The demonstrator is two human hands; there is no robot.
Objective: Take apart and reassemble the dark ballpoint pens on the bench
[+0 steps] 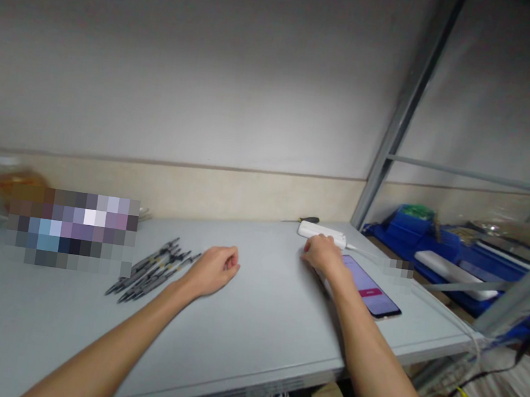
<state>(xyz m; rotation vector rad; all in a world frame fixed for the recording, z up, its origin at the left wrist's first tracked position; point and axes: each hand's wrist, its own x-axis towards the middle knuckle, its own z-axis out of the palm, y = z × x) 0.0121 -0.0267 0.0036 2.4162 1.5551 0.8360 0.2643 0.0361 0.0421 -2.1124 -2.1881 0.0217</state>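
My left hand (214, 271) rests on the grey tabletop in a loose fist, and nothing shows between its curled fingers. Just left of it lies a bundle of dark pens (154, 269), laid roughly side by side at a slant. My right hand (323, 254) is lowered beside a phone (381, 300) with a lit screen, its fingers bent down and closed. Their tips are partly hidden, so whatever they may hold cannot be made out. My forearm covers part of the phone. Right behind that hand sits a white power strip (322, 233) with a cord.
A yellow-and-black screwdriver (310, 219) lies by the wall. Blurred-out items (78, 228) and an amber-coloured container (23, 181) stand at the left. Beyond the metal post (400, 112) are blue trays (409, 222) and a white bar. The table's front edge (237, 395) runs below my arms.
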